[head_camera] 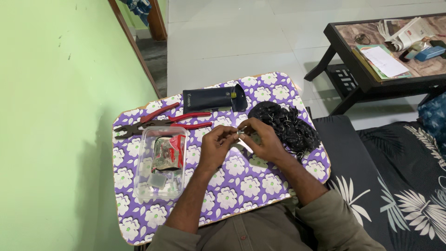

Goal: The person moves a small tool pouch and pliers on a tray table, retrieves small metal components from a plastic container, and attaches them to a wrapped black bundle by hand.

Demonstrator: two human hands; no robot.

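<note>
Both hands pinch one small metal part (241, 134): left hand (214, 148) at 9 o'clock, right hand (265, 139) at 3. Suggest steady fingertip grip over the board (241, 186).

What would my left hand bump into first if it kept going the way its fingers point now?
Most likely the right hand: the left hand points toward it, fingertips nearly meeting around a small metallic part. Beyond lies the black wire bundle.

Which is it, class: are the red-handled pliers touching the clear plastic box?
Cannot tell. In the head view the pliers lie right at the box's far rim; no clear gap or contact shows.
</note>
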